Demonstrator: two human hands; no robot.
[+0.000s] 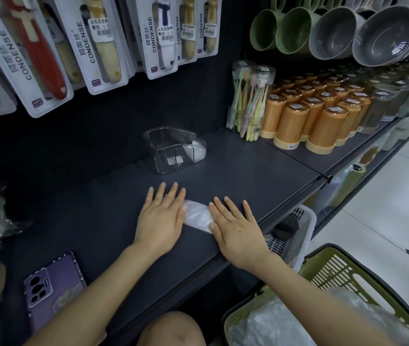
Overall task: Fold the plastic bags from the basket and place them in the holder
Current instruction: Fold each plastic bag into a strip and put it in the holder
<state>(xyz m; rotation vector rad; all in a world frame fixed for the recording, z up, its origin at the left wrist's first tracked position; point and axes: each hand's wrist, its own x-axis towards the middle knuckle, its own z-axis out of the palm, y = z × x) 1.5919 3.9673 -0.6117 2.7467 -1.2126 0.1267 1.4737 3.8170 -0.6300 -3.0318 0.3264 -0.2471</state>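
Both the left hand (159,216) and right hand (236,227) lay flat, fingers straight, pressing a folded plastic bag (197,216) on the shelf (248,168), near a clear holder (173,148).

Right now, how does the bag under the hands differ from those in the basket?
The shelf bag is folded into a narrow strip; the basket bags are loose and crumpled. The left hand and right hand press the shelf bag; no hand is on the basket bags. Both are translucent white plastic.
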